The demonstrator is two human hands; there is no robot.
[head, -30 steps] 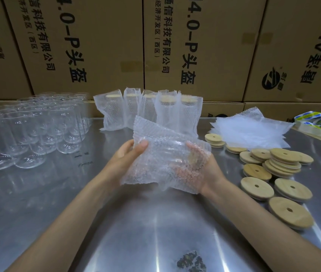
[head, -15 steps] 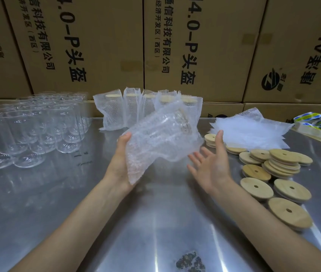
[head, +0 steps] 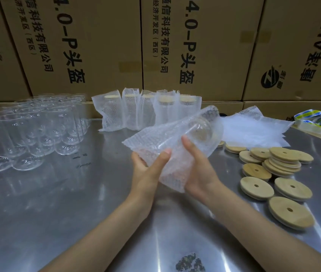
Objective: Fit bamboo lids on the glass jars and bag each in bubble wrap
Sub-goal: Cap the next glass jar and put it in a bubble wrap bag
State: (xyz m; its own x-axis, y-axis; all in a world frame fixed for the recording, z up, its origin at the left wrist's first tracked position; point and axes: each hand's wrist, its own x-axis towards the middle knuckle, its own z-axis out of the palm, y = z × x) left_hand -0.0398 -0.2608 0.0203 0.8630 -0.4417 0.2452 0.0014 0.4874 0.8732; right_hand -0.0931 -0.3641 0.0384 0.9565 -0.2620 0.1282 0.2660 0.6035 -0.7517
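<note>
A lidded glass jar inside a bubble-wrap bag (head: 177, 140) is tilted above the steel table, its bamboo-lid end pointing up and to the right. My left hand (head: 147, 169) grips the bag's lower left end, thumb on top. My right hand (head: 198, 169) holds the bag from below and the right, thumb pressed on the wrap. Several bare glass jars (head: 28, 134) stand at the left. Several bagged jars (head: 145, 110) stand in a row at the back. Loose bamboo lids (head: 273, 173) lie at the right.
A pile of flat bubble-wrap bags (head: 253, 128) lies at the back right, with tape rolls (head: 320, 120) beyond it. Cardboard boxes (head: 100, 46) wall off the back of the steel table (head: 57, 213). A dark scrap (head: 191, 263) lies near the front edge.
One second ago both hands held the bagged jar level. My right hand then let go while the left tilted it up; now the right hand grips the bag again.
</note>
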